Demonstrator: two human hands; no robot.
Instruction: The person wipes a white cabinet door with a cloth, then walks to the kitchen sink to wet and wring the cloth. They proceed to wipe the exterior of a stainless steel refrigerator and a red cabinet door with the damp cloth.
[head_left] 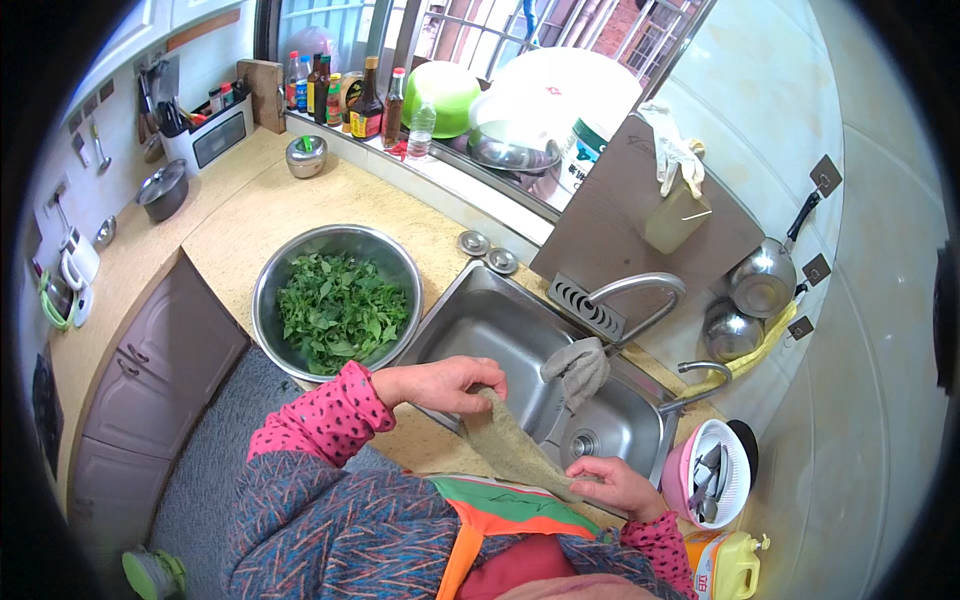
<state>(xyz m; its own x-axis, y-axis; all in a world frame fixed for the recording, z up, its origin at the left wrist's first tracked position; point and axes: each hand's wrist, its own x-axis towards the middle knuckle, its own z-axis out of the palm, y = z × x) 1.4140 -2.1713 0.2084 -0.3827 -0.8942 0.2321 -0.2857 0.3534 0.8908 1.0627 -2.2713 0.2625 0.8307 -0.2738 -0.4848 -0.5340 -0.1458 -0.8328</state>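
An olive-brown cloth (510, 441) is stretched between my two hands over the front edge of the steel sink (480, 335). My left hand (447, 386) pinches its upper left end, fingers closed. The other end is gripped by my right hand (615, 487), lower down near the small basin. Just left of the sink stands a wide steel bowl (262, 300) full of leafy greens (340, 305). A grey rag (580, 372) hangs over the divider between the two basins, below the curved faucet (650, 282).
Right of the sink sit a pink and white basket (735, 500) of cutlery and a yellow-capped jug (735, 570). Bottles (367, 105) line the windowsill. A brown board (610, 220) leans behind the faucet. Steel pans (762, 285) hang on the right wall. A lidded pot (163, 190) stands far left.
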